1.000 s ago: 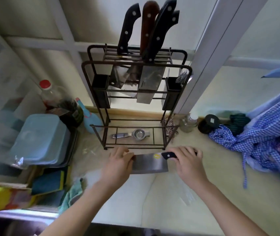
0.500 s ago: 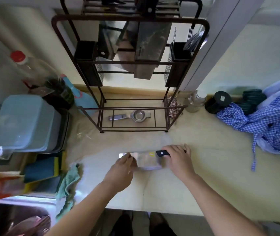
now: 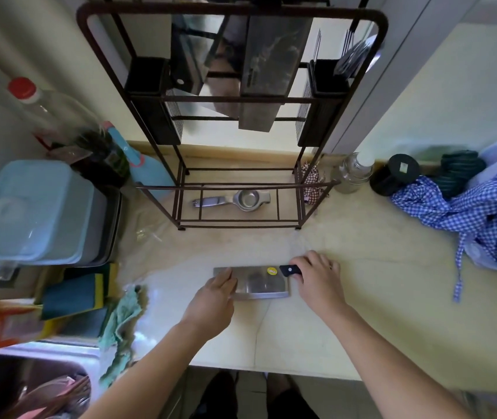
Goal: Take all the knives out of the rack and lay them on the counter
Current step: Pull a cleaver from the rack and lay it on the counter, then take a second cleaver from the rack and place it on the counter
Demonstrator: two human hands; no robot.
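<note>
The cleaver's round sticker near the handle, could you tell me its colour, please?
Yellow, seen in the head view: the sticker on the cleaver.

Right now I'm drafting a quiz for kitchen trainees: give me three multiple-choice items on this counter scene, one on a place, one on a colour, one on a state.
1. Where does the cleaver lie?
A. in the sink
B. on the counter in front of the rack
C. on the blue tub

2. What colour is the bottle cap at the left?
A. red
B. green
C. black

3. What is the right hand doing?
A. resting open on the checked cloth
B. lifting the strainer
C. gripping the cleaver's black handle

Answers:
1 B: the blade lies flat on the pale counter, the left hand touching it.
2 A: the cap is plainly red.
3 C: its fingers wrap the handle.
</note>
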